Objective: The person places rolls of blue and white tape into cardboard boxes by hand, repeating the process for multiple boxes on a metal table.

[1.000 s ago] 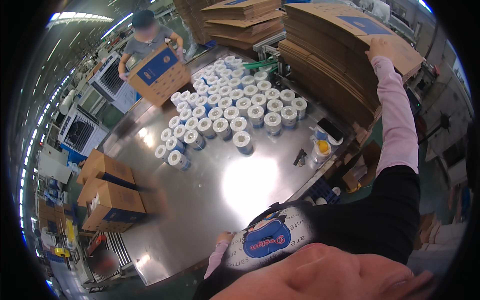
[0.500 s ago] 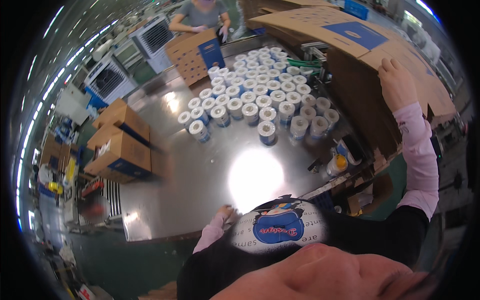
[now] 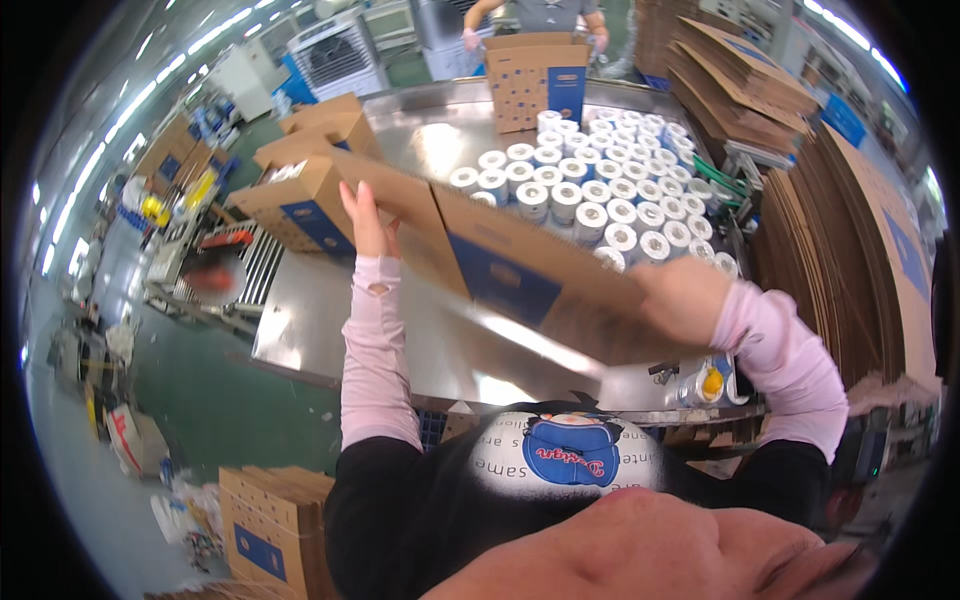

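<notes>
A flat, brown cardboard carton (image 3: 595, 310) with blue panels stretches slantwise across the front of me, above the metal table. At its left end, my left hand (image 3: 370, 222) grips the board with fingers pointing up; part of the grip is hidden. My right hand (image 3: 690, 298) is closed around the carton's right end. Behind the board stand rows of white-topped rolls (image 3: 620, 190) with blue lower parts, some of them covered by the cardboard.
Upright cartons (image 3: 305, 205) stand at the table's left, beside a roller conveyor (image 3: 255, 270). Across the metal table (image 3: 310, 320), a co-worker's hands (image 3: 471, 40) hold an open carton (image 3: 535, 85). Stacked flat cardboard (image 3: 840, 230) lines the right. A yellow-capped bottle (image 3: 708, 383) sits near the front edge.
My right hand has brought a flat carton from the stack on the right over the table. My left hand has risen from the table edge and taken its other end.
</notes>
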Demonstrator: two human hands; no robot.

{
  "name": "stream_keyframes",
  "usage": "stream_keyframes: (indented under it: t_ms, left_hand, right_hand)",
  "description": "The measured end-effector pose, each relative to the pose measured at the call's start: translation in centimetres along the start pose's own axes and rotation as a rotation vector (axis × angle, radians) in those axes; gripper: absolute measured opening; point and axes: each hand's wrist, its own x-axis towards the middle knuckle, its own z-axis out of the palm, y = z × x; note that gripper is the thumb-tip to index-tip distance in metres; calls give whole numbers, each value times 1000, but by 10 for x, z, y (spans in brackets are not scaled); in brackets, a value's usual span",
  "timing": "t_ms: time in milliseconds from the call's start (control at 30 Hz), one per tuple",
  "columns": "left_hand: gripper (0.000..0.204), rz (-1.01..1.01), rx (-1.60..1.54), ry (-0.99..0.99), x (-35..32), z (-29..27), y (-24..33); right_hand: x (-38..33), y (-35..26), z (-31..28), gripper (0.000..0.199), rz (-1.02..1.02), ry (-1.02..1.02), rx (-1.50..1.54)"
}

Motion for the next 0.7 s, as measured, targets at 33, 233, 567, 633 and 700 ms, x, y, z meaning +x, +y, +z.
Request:
stream_keyframes:
  t_ms: [33,233,567,633,700]
  left_hand:
    - [97,25,44,6,19,-18,-8]
    - [99,238,155,112,0,-77,-40]
    - [95,-92,191,-47,-45,-95,16]
    - [96,-145,212,-204,-52,-93,41]
    - [98,-248,202,-443,-36,-97,57]
  right_hand:
    - [17,-21,15,37,-134,-106,104]
    - [47,-6,93,79,-363,-322,1156]
    - [31,14,57,61,-225,-96,428]
    - [15,10,42,50,-222,20,124]
    - [10,42,50,38,-11,146,328]
